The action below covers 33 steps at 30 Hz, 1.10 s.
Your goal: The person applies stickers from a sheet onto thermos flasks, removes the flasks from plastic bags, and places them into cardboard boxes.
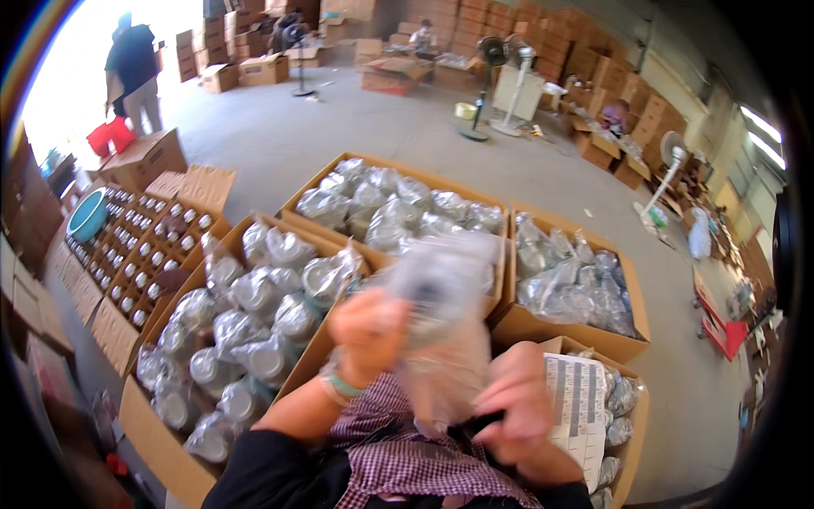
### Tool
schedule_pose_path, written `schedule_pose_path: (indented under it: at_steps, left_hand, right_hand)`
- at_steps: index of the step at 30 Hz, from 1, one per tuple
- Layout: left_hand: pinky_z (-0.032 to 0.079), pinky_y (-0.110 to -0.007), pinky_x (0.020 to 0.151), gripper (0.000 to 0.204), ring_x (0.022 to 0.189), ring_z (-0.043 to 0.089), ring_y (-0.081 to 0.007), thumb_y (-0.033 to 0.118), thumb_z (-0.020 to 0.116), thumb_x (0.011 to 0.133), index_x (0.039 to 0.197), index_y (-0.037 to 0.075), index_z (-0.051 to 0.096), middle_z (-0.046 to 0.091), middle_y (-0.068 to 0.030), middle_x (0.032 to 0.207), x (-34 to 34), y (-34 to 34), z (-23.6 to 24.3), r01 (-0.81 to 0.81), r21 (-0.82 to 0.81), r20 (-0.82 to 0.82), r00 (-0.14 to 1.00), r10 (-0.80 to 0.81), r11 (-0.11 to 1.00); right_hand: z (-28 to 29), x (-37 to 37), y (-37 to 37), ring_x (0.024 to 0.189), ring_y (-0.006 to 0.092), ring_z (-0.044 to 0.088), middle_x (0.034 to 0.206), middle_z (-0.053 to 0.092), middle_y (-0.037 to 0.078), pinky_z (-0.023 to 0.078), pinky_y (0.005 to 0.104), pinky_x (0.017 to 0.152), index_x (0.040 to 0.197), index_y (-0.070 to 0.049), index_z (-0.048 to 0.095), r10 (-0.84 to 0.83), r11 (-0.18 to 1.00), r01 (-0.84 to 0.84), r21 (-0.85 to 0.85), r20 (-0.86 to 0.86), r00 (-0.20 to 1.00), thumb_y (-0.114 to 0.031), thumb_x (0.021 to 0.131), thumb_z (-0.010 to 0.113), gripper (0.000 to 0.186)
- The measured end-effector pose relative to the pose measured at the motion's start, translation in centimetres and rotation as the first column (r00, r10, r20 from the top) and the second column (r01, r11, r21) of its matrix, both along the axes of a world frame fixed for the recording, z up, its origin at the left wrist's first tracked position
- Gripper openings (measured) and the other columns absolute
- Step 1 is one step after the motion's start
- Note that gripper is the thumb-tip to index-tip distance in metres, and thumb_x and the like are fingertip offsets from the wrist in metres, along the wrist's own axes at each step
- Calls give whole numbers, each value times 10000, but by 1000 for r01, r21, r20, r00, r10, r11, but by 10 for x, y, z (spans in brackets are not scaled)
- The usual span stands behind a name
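Observation:
My left hand [369, 335], with a pale band at its wrist, is closed on a clear plastic bag [445, 348] in front of my chest. Something darker shows through the bag's upper part, too blurred to name. To the right of the bag, my right hand [515, 403] has its fingers curled in. Whatever it may hold is hidden by blur. Beyond my hands stands an open carton [335, 161] of plastic-wrapped items. Another carton [140, 416], at the left, holds wrapped cylindrical items with round ends.
At the right are a carton [640, 339] of bagged items and a nearer carton [636, 458] with a printed sheet [577, 407] on it. A divided carton [127, 327] at far left bears a teal basin [87, 222]. Standing fans [674, 153], stacked boxes and several people are farther off.

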<state>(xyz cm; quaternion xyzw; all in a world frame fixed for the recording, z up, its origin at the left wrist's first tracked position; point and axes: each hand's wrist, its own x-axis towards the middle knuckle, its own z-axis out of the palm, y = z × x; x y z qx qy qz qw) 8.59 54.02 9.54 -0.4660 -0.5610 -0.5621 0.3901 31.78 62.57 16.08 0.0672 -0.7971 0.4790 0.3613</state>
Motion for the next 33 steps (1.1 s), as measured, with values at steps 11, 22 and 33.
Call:
schedule_pose_path:
  at_steps: [11,22,33]
  left_hand:
    - [544,-394,856,367,1023,648,-281,308,535,1046,1097,-18,695,669,-138,1130,-4,-90,-56,353,516,490,626,-607,781]
    - [500,-339,863,285,1001,625,-192,137,617,955,1217,27,635,657,-69,1192,-203,-35,-149,90,178,917,345,-199,980]
    - [445,-287,901,398,1112,541,-111,240,672,996,1349,119,534,552,-13,1277,-366,127,-131,-19,306,796,553,-246,952]
  right_hand:
    - [-228,23,17,1003,243,654,1237,687,112,521,341,867,1351,-16,612,542,-517,34,-855,-296,787,-380,975,671,526]
    - [-187,-124,168,937,257,679,1025,700,134,555,415,845,1218,-19,597,47,298,243,-923,268,962,23,888,608,333]
    - [-174,-435,346,881,334,748,955,751,218,595,415,783,1063,45,706,-205,969,113,220,455,867,-11,796,613,288]
